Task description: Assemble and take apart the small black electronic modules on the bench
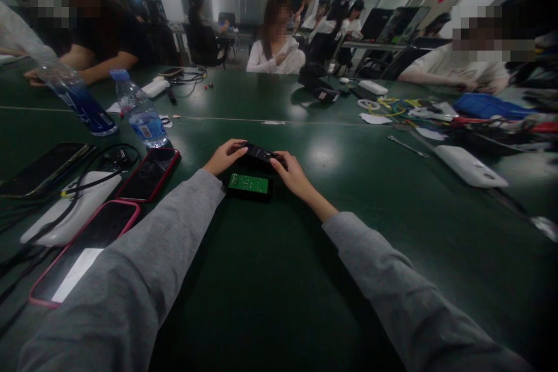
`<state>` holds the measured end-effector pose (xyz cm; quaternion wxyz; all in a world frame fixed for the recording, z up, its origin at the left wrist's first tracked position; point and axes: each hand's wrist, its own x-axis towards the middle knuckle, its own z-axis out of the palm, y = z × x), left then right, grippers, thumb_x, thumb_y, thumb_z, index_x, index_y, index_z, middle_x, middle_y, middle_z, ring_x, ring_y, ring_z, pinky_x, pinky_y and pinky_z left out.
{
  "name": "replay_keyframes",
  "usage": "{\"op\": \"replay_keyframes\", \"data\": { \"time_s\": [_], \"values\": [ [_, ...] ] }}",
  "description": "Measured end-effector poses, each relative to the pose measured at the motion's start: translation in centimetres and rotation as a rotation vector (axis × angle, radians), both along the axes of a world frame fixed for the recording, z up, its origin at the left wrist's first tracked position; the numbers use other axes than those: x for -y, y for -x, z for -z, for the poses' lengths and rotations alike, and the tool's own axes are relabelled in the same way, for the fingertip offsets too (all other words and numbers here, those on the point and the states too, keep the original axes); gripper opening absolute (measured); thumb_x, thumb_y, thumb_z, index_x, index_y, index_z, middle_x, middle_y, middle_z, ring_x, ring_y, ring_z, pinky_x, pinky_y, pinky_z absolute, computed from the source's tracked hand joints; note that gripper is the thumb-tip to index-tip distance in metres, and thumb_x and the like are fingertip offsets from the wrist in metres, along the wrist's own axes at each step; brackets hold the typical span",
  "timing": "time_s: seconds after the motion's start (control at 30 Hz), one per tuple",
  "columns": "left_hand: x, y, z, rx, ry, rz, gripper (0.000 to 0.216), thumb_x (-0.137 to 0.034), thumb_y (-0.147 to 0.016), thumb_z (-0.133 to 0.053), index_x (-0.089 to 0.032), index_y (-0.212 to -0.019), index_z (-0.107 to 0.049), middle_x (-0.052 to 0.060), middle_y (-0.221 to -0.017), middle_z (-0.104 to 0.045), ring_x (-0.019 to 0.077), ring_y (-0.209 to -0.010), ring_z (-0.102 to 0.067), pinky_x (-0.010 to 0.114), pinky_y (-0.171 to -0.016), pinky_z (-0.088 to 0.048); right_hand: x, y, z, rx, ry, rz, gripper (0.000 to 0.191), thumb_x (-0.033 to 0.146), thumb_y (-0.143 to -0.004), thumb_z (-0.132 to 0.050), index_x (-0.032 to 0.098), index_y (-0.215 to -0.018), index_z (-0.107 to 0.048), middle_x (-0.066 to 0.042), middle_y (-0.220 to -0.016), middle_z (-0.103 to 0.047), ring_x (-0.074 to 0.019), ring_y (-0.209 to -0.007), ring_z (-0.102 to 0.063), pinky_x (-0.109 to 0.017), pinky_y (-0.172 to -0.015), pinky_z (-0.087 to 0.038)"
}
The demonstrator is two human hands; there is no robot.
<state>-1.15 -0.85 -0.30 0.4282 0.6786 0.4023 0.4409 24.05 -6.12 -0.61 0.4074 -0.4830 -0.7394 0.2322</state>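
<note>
Between my two hands is a small black plastic case part (258, 154), tilted just above or on the green table. My left hand (226, 156) grips its left end, thumb on the near face. At the opposite end, my right hand (291, 171) holds it with thumb and fingers. Closer to me lies a green circuit board (248, 183), seated in a black housing (267, 196) on the table. Neither hand's fingertips behind the case part can be seen fully.
Left of my arm lie a red-edged phone (150, 174), a pink-cased phone (87, 250), a white power bank (72, 209) and cables. A water bottle (142, 113) stands behind them. At right are a wrench (407, 146), a white device (471, 165) and a blue tray (490, 106). People sit across the table.
</note>
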Motion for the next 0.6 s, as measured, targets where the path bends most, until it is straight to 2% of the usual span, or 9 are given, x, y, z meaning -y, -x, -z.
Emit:
{"op": "replay_keyframes", "data": {
  "time_s": [0.2,0.6],
  "values": [
    [0.02,0.02,-0.11,-0.009,-0.008,-0.002,0.049,-0.046,-0.082,-0.067,-0.016,-0.120,-0.061,0.013,-0.118,-0.067,0.0253,-0.110,-0.063,0.047,-0.101,-0.046,-0.32,0.08,0.39,-0.018,-0.046,-0.011,0.051,0.067,-0.094,-0.047,0.022,-0.117,-0.059,-0.012,-0.111,-0.063,-0.0304,-0.103,-0.057,-0.051,-0.095,-0.047],
    [0.09,0.01,-0.27,-0.006,-0.007,0.002,0.048,-0.046,-0.081,-0.068,-0.017,-0.119,-0.061,0.012,-0.117,-0.067,0.0243,-0.109,-0.063,0.046,-0.101,-0.045,-0.27,0.00,0.29,-0.033,-0.027,-0.016,0.048,0.065,-0.094,-0.049,0.024,-0.117,-0.058,-0.010,-0.111,-0.063,-0.0295,-0.103,-0.056,-0.050,-0.094,-0.046]
  ]
}}
